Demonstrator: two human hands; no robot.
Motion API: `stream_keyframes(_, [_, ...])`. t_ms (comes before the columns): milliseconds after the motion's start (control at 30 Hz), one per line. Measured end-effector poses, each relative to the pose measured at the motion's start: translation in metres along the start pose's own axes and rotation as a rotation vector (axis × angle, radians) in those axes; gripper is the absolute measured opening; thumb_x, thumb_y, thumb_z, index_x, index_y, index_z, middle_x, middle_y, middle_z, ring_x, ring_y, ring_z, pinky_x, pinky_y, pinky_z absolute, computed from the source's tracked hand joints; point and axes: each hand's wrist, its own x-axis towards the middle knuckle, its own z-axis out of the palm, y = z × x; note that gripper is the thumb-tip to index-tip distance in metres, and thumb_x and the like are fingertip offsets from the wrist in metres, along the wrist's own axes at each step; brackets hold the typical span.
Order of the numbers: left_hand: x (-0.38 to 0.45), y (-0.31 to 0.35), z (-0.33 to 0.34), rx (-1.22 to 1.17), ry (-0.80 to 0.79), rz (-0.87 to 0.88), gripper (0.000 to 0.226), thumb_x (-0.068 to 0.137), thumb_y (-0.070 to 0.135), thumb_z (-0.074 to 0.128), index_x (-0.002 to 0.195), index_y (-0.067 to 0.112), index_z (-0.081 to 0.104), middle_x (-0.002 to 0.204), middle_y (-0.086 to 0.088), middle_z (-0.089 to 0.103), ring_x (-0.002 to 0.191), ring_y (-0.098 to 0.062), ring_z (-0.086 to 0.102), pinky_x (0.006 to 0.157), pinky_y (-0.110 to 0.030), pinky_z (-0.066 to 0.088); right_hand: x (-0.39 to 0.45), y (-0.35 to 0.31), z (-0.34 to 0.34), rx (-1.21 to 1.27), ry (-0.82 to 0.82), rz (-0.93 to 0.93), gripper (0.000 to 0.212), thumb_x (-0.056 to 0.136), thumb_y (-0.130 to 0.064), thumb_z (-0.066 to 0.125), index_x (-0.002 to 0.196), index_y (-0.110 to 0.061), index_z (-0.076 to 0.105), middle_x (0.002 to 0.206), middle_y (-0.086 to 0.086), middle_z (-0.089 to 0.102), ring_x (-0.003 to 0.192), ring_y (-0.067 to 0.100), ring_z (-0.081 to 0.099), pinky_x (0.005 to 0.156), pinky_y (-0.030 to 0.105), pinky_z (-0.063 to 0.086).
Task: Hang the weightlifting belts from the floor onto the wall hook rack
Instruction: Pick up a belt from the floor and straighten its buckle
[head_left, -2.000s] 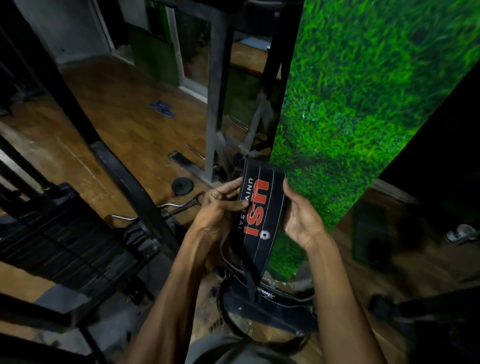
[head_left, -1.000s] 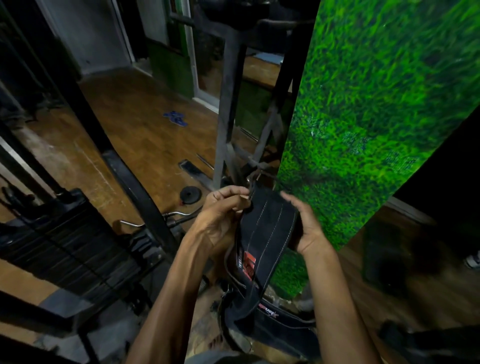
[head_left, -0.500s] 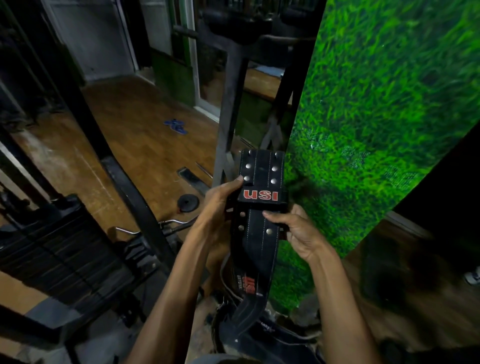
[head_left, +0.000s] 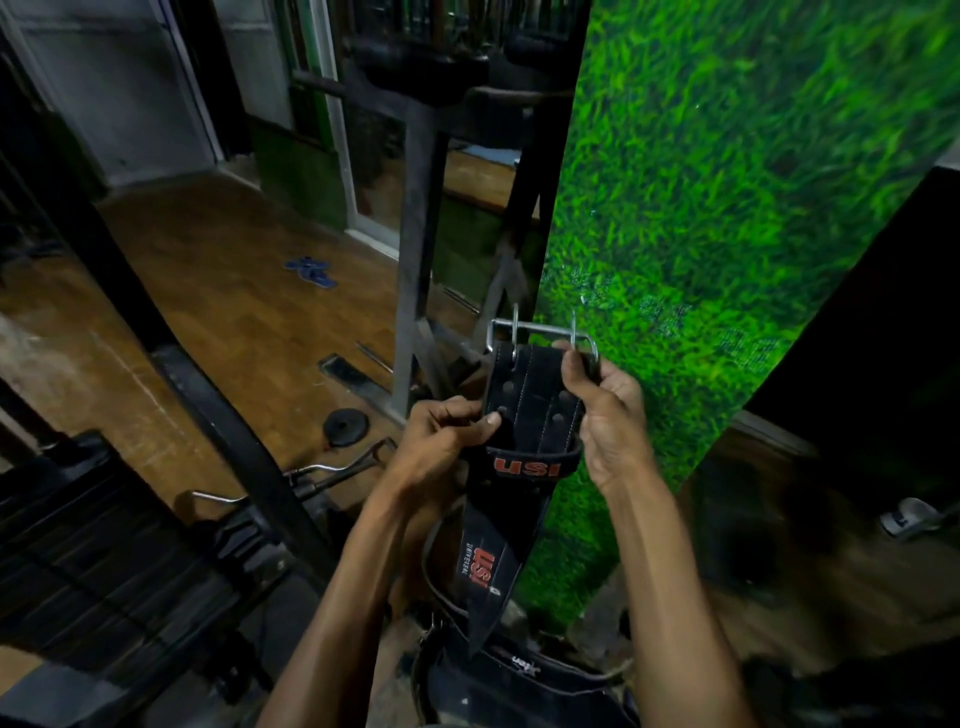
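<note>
A black leather weightlifting belt (head_left: 530, 415) with red "USI" lettering hangs upright in front of me, its steel buckle (head_left: 540, 332) at the top with two prongs pointing up. My left hand (head_left: 441, 441) pinches the belt's left edge by the rivets. My right hand (head_left: 608, 410) grips the right edge just under the buckle. The belt's tapered tail (head_left: 485, 577) dangles down. A second black belt (head_left: 498, 680) lies on the floor below my arms. No hook rack is visible.
A green artificial-grass wall panel (head_left: 727, 208) rises right behind the belt. A grey steel upright (head_left: 415, 270) stands to its left. On the wooden floor lie a small weight plate (head_left: 345, 427), a curl bar (head_left: 311, 478) and blue slippers (head_left: 311, 271). Dark machine frames fill the left.
The belt has been turned and lifted: the buckle end now sits on top, and my right hand has moved up to hold it under the buckle.
</note>
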Motion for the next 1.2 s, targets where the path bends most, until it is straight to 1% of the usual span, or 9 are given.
stream_keyframes(133, [0.013, 0.005, 0.007, -0.022, 0.003, 0.088, 0.028, 0.105, 0.015, 0.058, 0.107, -0.010, 0.070, 0.091, -0.016, 0.074, 0.084, -0.024, 0.069, 0.076, -0.035, 0.057, -0.008, 0.002, 0.001, -0.052, 0.000, -0.107, 0.016, 0.097, -0.008, 0.067, 0.112, -0.006, 0.071, 0.101, 0.010, 0.079, 0.089, 0.021, 0.076, 0.082, 0.033, 0.062])
stream_keyframes(233, [0.023, 0.005, 0.016, 0.010, 0.066, 0.188, 0.037, 0.103, 0.024, 0.061, 0.104, -0.012, 0.070, 0.100, -0.034, 0.072, 0.092, -0.032, 0.063, 0.083, -0.049, 0.048, -0.012, 0.004, 0.007, -0.057, 0.039, -0.166, 0.026, 0.094, -0.013, 0.074, 0.118, -0.005, 0.068, 0.112, 0.010, 0.078, 0.109, 0.029, 0.073, 0.100, 0.045, 0.057])
stream_keyframes(367, [0.030, 0.003, 0.024, -0.020, 0.159, 0.289, 0.032, 0.099, 0.024, 0.067, 0.109, -0.006, 0.068, 0.086, -0.012, 0.069, 0.083, -0.025, 0.061, 0.079, -0.042, 0.048, -0.016, 0.000, 0.005, -0.010, 0.032, -0.198, 0.039, 0.091, -0.008, 0.076, 0.128, -0.010, 0.063, 0.124, 0.012, 0.075, 0.123, 0.035, 0.066, 0.112, 0.055, 0.047])
stream_keyframes(467, [0.032, 0.009, 0.028, -0.031, 0.238, 0.347, 0.042, 0.096, 0.014, 0.071, 0.134, 0.010, 0.053, 0.080, 0.003, 0.059, 0.078, -0.018, 0.056, 0.073, -0.032, 0.048, -0.021, -0.001, 0.001, 0.050, -0.025, -0.181, 0.050, 0.089, 0.008, 0.069, 0.136, -0.006, 0.056, 0.129, 0.019, 0.071, 0.125, 0.037, 0.064, 0.113, 0.052, 0.046])
stream_keyframes(633, [0.028, 0.003, 0.028, 0.014, 0.189, 0.480, 0.037, 0.099, 0.013, 0.067, 0.134, 0.021, 0.058, 0.099, -0.036, 0.062, 0.086, -0.029, 0.058, 0.078, -0.045, 0.046, -0.031, -0.006, 0.004, 0.083, -0.033, -0.178, 0.049, 0.085, 0.018, 0.066, 0.128, -0.006, 0.060, 0.116, 0.012, 0.077, 0.100, 0.017, 0.074, 0.084, 0.024, 0.059])
stream_keyframes(800, [0.021, -0.002, 0.026, 0.034, 0.216, 0.495, 0.040, 0.102, 0.004, 0.062, 0.140, 0.016, 0.055, 0.091, -0.030, 0.061, 0.079, -0.026, 0.054, 0.072, -0.035, 0.042, -0.035, -0.005, 0.007, 0.063, -0.023, -0.161, 0.034, 0.083, 0.020, 0.066, 0.104, -0.007, 0.070, 0.104, 0.002, 0.079, 0.095, 0.008, 0.073, 0.084, 0.021, 0.056])
stream_keyframes(967, [0.016, -0.003, 0.027, 0.031, 0.234, 0.484, 0.041, 0.101, -0.001, 0.062, 0.139, 0.014, 0.056, 0.090, -0.027, 0.064, 0.079, -0.022, 0.056, 0.069, -0.029, 0.043, -0.037, -0.002, 0.003, 0.071, -0.066, -0.117, 0.033, 0.080, 0.024, 0.064, 0.092, -0.007, 0.068, 0.108, 0.006, 0.078, 0.097, 0.008, 0.072, 0.083, 0.020, 0.054])
stream_keyframes(1067, [0.015, -0.003, 0.028, 0.053, 0.271, 0.491, 0.042, 0.101, -0.004, 0.061, 0.139, 0.013, 0.059, 0.088, -0.016, 0.065, 0.078, -0.012, 0.058, 0.068, -0.022, 0.044, -0.039, -0.004, -0.003, 0.120, -0.152, -0.043, 0.025, 0.083, 0.015, 0.064, 0.092, -0.007, 0.068, 0.118, 0.012, 0.076, 0.106, 0.021, 0.068, 0.083, 0.031, 0.051])
stream_keyframes(1200, [0.010, 0.002, 0.031, 0.112, 0.314, 0.517, 0.042, 0.100, -0.005, 0.061, 0.138, 0.014, 0.058, 0.082, -0.014, 0.062, 0.075, -0.010, 0.056, 0.068, -0.021, 0.043, -0.039, -0.011, -0.004, 0.169, -0.136, 0.083, 0.011, 0.086, -0.022, 0.071, 0.092, -0.013, 0.073, 0.121, 0.013, 0.075, 0.103, 0.022, 0.068, 0.080, 0.037, 0.052])
